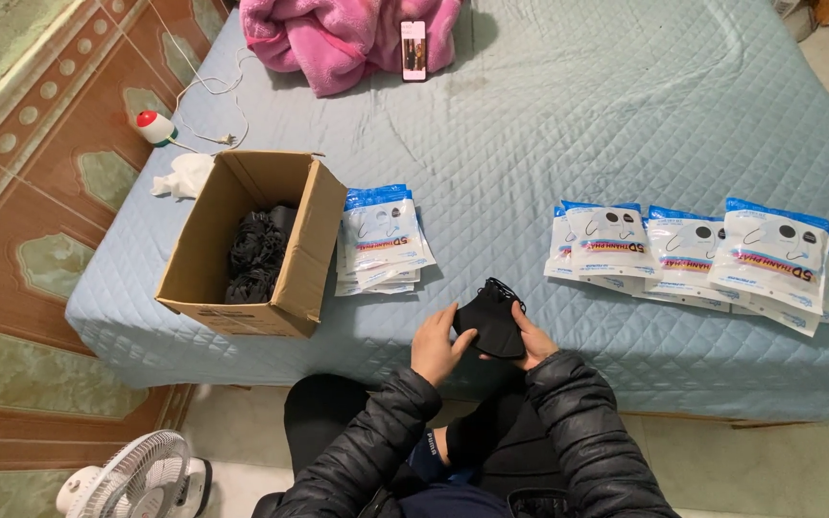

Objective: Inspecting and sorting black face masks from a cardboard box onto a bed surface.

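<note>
**A:** List it, left to right.

**B:** Far left, on the floor: white fan [131,477], round wire grille. On the bed [568,125], a pale blue quilted cover with diamond stitching: a small red-and-white device [153,126] on a thin white cable, and crumpled white plastic [182,176]. Next, an open brown cardboard box [304,254], stiff-walled, with a heap of black masks [257,253] inside. Just beside its right wall, a short stack of flat glossy packets [384,238], white with blue tops.

**A:** And your hands?

**B:** My left hand [437,345] and my right hand [532,341] pinch one black mask [491,319] between them at the near edge of the bed. It is soft, folded cloth, with thin ear loops sticking up at the top. Fingers curled on it, not spread.

**A:** Further right?

**B:** A row of overlapping packets [693,254], same kind, fanned out. At the far edge, a fluffy pink blanket [338,38] with a dark phone [414,50] lying on it.

**A:** Risks?

**B:** I judge the loops could tangle or snag on my fingers. The mask is light and limp, so a loose pinch might drop it to the floor. The slick packets could slide off their pile if nudged.
</note>
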